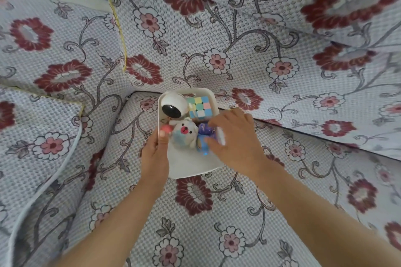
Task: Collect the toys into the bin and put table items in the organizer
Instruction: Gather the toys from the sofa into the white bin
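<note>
Head view.
— Where does the bin (pixel 191 167) sit?
— At centre, on the floral sofa seat (pixel 195 234). It holds a plush bear (pixel 183 132), a pastel cube (pixel 199 107) at 12 o'clock and a white round toy (pixel 173 106) at 11.
— And the hands?
— The left hand (pixel 155 154) grips the 9 o'clock rim. The right hand (pixel 236 136), at 3 o'clock, curls thumb and fingers around a purple toy (pixel 202 136).

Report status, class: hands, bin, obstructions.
Left hand grips bin rim. Right hand on purple toy, grip blurred. Plush bear, cube inside. Nothing blocking.
</note>
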`<state>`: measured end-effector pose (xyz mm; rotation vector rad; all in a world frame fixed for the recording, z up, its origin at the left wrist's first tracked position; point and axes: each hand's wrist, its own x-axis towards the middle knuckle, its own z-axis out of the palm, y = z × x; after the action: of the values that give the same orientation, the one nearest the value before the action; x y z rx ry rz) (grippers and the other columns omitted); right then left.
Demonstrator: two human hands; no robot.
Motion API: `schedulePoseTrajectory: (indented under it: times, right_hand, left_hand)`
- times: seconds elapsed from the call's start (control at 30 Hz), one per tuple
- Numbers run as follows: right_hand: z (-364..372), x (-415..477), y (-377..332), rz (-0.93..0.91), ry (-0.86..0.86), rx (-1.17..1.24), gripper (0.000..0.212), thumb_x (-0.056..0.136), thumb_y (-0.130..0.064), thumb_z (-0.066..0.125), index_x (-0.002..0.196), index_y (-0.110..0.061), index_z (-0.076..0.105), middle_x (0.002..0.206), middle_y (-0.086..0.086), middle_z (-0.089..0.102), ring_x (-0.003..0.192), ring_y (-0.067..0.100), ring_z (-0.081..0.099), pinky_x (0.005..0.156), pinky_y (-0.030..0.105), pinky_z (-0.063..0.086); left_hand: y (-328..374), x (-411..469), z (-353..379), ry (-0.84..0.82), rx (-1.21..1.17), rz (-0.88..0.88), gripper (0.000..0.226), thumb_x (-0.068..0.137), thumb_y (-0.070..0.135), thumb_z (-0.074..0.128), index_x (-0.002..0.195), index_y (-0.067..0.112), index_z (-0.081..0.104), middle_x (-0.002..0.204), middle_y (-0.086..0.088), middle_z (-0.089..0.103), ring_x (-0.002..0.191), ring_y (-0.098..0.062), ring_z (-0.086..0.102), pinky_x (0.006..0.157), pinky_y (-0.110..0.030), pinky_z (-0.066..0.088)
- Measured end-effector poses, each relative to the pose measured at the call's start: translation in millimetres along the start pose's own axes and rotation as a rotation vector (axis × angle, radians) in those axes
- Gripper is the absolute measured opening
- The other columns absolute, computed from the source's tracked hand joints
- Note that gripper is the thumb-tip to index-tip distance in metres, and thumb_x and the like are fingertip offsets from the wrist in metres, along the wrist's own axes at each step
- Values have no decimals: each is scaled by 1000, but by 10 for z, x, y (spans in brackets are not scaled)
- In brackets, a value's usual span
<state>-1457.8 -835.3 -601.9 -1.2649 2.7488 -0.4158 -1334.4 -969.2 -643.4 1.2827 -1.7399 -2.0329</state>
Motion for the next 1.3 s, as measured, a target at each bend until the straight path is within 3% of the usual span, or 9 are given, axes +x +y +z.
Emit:
schedulePoseTrajectory:
  times: [0.13,0.23,0.37,0.43,0.73,0.9,1.0,1.1,1.3]
  right_hand:
    - [171,94,460,207,70,83,8,86,-19,57,90,-16,63,90,-2,64,89,19,54,80,29,33]
    - [478,204,867,318,-27,-17,15,83,-10,61,97,-12,64,97,4,68,93,27,60,83,36,45]
    - [840,357,1194,430,-145,-112,34,84,-13,60,118,-7,57,121,15,61,112,34,54,91,41,45]
    - [1009,444,1280,463,-167,-135,40,86,-18,60,123,-6,52,125,19,57,115,38,53,91,45,45]
    - [1386,591,1473,455,-165,-269,44,84,-18,63,122,-2,46,117,27,58,105,44,57,85,48,48]
    - [1119,489,1278,510,-91,95,46,85,-19,64,128,-12,51,126,20,56,101,35,60,83,33,50]
    - [755,440,933,551,-32,404,19,86,-15,63,104,-9,65,104,12,67,80,32,65,67,29,51]
    - [335,379,553,608,-36,692,12,83,-20,69,91,-12,66,92,7,68,80,28,69,72,38,55]
    - [-411,140,-301,533,-144,1129,20,84,-21,68,99,-9,67,83,10,70,67,22,67,59,24,51]
  left_hand:
    - [-68,52,6,15,3,-11,30,102,35,36,112,22,61,85,12,65,68,10,60,56,-11,47]
    - [-130,116,27,30,46,-11,35,101,40,36,118,21,60,93,9,65,82,-6,61,64,-22,47]
    - [-300,245,69,38,56,-31,47,99,46,36,130,16,54,119,-7,63,101,-20,61,79,-32,52]
    - [-366,297,95,22,47,-31,44,100,44,36,129,17,55,109,-2,64,91,-12,60,69,-22,49]
    - [-538,402,87,-3,-17,-65,30,100,41,38,115,29,62,103,6,68,98,-18,64,81,-38,55]
    - [-493,379,-19,-6,-17,-44,35,100,41,37,118,24,62,103,7,69,94,-11,65,75,-27,55]
    - [-401,323,-94,33,-22,-37,31,101,38,37,113,24,62,90,11,67,81,-4,62,60,-15,50]
    - [-265,233,-180,49,-27,-38,25,102,34,37,102,33,62,83,16,67,79,-1,61,59,-15,48]
    - [61,-44,-445,83,-40,-25,24,103,33,36,105,30,60,87,16,64,80,-3,59,61,-18,45]
